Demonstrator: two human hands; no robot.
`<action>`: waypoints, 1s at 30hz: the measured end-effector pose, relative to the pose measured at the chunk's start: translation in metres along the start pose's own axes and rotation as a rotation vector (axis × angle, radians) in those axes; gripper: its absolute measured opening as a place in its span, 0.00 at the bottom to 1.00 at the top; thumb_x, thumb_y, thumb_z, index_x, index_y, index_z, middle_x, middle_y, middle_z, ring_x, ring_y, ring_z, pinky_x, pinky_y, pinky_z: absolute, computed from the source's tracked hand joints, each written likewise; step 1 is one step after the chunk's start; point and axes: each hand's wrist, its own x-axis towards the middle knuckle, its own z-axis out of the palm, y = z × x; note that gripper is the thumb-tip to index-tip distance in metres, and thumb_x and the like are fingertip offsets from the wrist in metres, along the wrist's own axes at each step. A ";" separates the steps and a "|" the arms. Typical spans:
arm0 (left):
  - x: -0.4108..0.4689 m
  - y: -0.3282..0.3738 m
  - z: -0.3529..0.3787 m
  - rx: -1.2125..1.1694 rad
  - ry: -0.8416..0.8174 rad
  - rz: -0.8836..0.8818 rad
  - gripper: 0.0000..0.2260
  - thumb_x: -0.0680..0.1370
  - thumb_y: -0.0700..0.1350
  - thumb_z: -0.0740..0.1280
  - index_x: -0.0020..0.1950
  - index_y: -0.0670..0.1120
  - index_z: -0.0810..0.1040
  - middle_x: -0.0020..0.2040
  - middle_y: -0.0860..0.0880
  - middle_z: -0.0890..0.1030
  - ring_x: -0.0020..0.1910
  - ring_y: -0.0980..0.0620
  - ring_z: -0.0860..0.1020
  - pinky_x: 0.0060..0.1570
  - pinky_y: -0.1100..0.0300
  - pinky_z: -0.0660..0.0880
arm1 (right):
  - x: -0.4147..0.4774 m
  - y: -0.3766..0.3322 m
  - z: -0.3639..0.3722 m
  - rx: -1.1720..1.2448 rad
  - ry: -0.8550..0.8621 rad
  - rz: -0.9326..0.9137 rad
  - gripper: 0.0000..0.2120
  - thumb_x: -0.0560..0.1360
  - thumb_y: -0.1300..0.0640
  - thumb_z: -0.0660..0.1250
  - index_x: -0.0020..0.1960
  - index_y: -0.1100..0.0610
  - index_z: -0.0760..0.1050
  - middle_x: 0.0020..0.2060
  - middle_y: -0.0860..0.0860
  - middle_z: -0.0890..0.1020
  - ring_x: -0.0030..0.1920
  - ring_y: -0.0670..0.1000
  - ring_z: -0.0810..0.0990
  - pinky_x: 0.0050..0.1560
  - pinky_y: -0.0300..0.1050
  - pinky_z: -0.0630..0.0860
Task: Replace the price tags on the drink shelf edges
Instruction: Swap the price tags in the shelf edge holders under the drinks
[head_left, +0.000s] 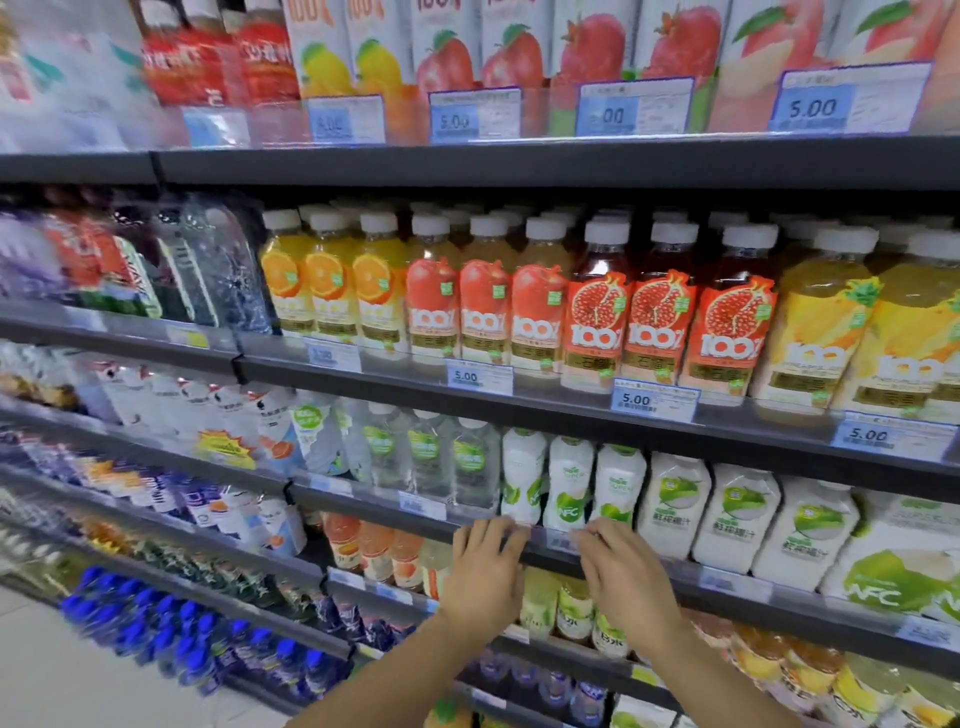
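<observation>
Clear plastic (548, 536) is covering the small price tag (562, 544) on the dark shelf edge (821, 618), just under the white bottles (571, 483). My left hand (483, 577) and right hand (628, 587) are touching it, apart, one at each end (I cannot tell if they are pinching or just pressing). Pulling too hard could be ripping the thin paper, or bumping a bottle over. The bottles are looking smooth and round, the edge hard and flat.
</observation>
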 end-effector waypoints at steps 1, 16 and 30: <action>-0.005 -0.021 -0.005 0.010 0.002 -0.015 0.20 0.75 0.46 0.60 0.67 0.51 0.73 0.62 0.50 0.73 0.61 0.46 0.71 0.62 0.48 0.69 | 0.010 -0.017 0.008 0.024 0.005 -0.001 0.08 0.74 0.63 0.69 0.52 0.58 0.82 0.46 0.51 0.80 0.46 0.53 0.78 0.44 0.46 0.77; -0.023 -0.211 -0.033 0.040 -0.078 -0.021 0.29 0.73 0.46 0.68 0.74 0.50 0.68 0.68 0.47 0.73 0.68 0.42 0.70 0.69 0.42 0.69 | 0.104 -0.157 0.104 0.000 -0.198 0.329 0.15 0.66 0.66 0.77 0.51 0.54 0.82 0.46 0.47 0.79 0.43 0.47 0.78 0.41 0.40 0.79; -0.018 -0.220 -0.034 0.058 -0.081 0.069 0.29 0.72 0.46 0.70 0.74 0.49 0.69 0.66 0.45 0.72 0.66 0.41 0.69 0.67 0.40 0.69 | 0.117 -0.174 0.096 -0.190 -0.277 0.339 0.20 0.58 0.67 0.80 0.47 0.53 0.83 0.42 0.46 0.79 0.40 0.47 0.78 0.39 0.39 0.77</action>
